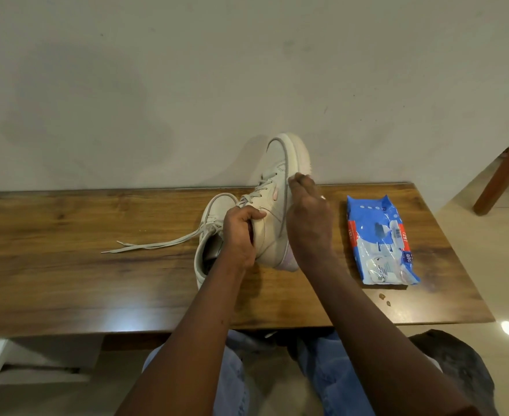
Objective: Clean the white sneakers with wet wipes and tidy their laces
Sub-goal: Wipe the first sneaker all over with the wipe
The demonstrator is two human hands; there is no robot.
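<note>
Gripping the heel end of the raised sneaker (277, 211), the left hand (241, 235) had its thumb laid over the outside of the collar and its fingers curled into the opening, clamped firm. The right hand (310, 223) stood on the shoe's other flank, back of the hand toward the camera, with its fingertips (299, 179) bunched together against the edge of the sole about midway along. Could not tell whether they pinched a wipe or anything else. A ring (322, 197) showed on one finger. The held sneaker was tilted steeply, toe up and past the table's far edge against the pale wall (127, 85), heel low over the middle of the table (67, 280). Contact with the wood could not be judged. The second sneaker (214, 211) lay on the table just left of the first, partly hidden behind the left hand, opening toward the near edge. Its loose laces (157, 246) trailed across the wood toward the left edge. A blue pack of wet wipes (379, 241) lay flat near the right edge, apart from both shoes, lengthwise from far edge to near edge. A few small crumbs (383, 298) sat by the near right corner. Blue jeans (331, 379) showed below the near edge, and a brown wooden leg (502, 172) slanted beyond the right edge.
</note>
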